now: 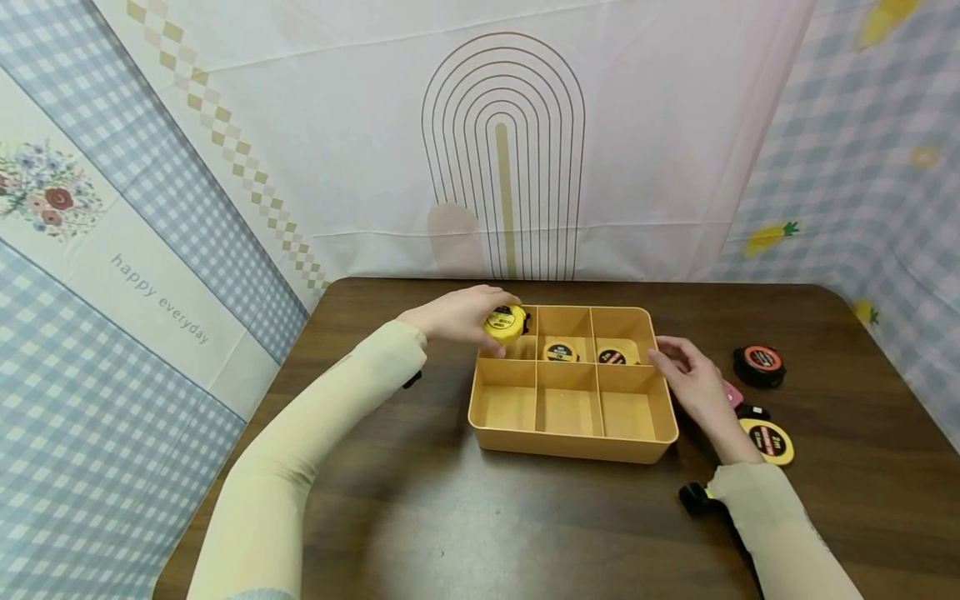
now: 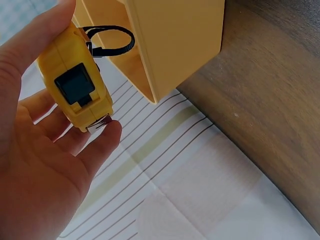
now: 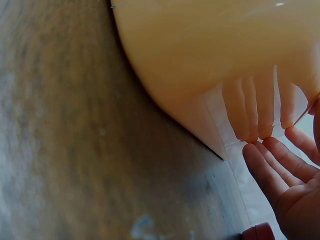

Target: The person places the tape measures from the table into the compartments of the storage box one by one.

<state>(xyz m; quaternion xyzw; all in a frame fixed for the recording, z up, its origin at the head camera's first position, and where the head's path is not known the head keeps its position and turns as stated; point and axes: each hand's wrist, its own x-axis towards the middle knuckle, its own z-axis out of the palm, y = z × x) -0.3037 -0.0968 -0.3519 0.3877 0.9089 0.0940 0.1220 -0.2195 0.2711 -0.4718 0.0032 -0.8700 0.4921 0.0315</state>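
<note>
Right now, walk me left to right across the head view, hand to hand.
Left hand, yellow plastic tape measure it grips, yellow tape measure with black label, yellow tape measure with black and red label, right hand.

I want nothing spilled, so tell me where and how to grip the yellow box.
I'd grip the yellow box by its short walls, hands coming from left and right: it is wide, shallow and open-topped, with tape measures inside, so likely best kept level. The left hand, holding another tape measure, should free itself first.
</note>
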